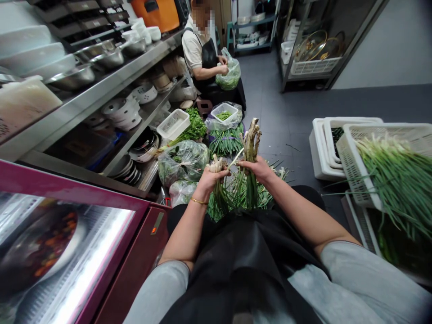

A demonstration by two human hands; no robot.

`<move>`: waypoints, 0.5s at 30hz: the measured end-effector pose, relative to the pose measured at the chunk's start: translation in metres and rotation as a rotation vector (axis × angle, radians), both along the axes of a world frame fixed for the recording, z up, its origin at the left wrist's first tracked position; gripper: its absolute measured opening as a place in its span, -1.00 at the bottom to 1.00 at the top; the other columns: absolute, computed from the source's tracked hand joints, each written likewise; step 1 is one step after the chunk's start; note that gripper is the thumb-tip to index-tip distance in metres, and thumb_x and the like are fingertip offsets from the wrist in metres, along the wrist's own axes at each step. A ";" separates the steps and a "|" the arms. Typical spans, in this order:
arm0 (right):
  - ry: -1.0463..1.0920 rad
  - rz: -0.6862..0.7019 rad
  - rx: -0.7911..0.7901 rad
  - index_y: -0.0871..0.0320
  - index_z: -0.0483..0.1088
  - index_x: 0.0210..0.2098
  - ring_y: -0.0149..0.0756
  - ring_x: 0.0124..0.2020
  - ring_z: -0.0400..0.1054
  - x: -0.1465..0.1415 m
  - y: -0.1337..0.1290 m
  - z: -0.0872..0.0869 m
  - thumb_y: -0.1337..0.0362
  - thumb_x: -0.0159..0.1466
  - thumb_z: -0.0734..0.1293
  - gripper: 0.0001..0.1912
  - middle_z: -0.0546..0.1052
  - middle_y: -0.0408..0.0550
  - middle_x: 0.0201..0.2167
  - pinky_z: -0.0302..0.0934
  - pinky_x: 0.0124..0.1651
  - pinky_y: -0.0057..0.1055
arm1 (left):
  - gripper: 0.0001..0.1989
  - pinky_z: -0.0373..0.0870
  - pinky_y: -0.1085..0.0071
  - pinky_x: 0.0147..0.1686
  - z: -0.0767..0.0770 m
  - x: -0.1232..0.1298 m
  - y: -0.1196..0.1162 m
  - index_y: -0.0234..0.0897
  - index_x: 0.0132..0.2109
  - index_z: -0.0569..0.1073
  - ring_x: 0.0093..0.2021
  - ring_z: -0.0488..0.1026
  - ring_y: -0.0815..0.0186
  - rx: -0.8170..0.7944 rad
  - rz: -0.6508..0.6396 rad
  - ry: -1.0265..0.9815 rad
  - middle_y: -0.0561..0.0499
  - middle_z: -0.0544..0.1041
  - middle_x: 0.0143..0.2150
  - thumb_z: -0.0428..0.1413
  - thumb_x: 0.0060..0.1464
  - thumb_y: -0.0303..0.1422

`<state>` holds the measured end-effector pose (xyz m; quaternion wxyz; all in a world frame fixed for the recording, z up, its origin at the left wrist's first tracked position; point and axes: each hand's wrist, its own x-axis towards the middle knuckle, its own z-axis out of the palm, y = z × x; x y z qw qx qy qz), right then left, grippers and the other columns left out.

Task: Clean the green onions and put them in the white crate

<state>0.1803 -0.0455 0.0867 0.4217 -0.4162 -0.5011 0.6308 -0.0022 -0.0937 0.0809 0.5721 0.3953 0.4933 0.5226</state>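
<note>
In front of my black apron, my right hand (259, 168) is closed around a bunch of scallions (250, 144), its brown, dirty root ends pointing up and its green leaves hanging down. My left hand (213, 177) is closed on a smaller bunch of scallions (216, 162), with paler ends showing above the fingers. One pale stalk (236, 157) slants between the two hands; I cannot tell which of them grips it. Below them, loose scallion greens (232, 191) and trimmings lie in a heap, partly covered by my forearms and apron.
White crates stand to the right, the front basket (362, 180) heaped with scallions. Bagged greens (184, 162) and a white basket (173, 124) lie ahead left. A seated co-worker (205, 58) handles a plastic bag (230, 74). Steel shelving (111, 76) and a lit display fridge (141, 211) flank my left.
</note>
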 end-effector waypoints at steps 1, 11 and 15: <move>0.044 -0.020 -0.048 0.22 0.45 -0.48 -0.49 -0.66 0.18 0.001 0.000 0.002 0.15 -0.14 0.51 -0.68 0.41 -0.19 -0.64 0.02 -0.62 -0.49 | -0.67 0.17 0.50 -0.64 -0.001 -0.002 -0.001 -0.38 -0.37 0.50 -0.58 0.38 0.40 -0.005 -0.010 0.001 -0.01 0.51 -0.53 0.38 -0.32 -0.32; 0.361 -0.264 -0.147 0.22 0.39 -0.49 -0.54 -0.69 0.15 0.051 0.041 0.042 0.27 -0.04 0.40 -0.84 0.37 -0.19 -0.65 0.10 -0.67 -0.56 | -0.67 0.20 0.52 -0.62 -0.017 -0.031 -0.016 -0.37 -0.40 0.48 -0.51 0.47 0.33 -0.087 -0.031 0.033 0.02 0.49 -0.53 0.38 -0.36 -0.34; 0.312 -0.327 -0.004 0.18 0.39 -0.45 -0.54 -0.67 0.12 0.086 0.061 0.055 0.20 0.06 0.37 -0.83 0.36 -0.20 -0.63 0.09 -0.64 -0.56 | -0.67 0.20 0.53 -0.62 -0.024 -0.042 -0.020 -0.36 -0.40 0.48 -0.47 0.48 0.32 -0.092 -0.029 0.026 0.02 0.48 -0.51 0.38 -0.36 -0.34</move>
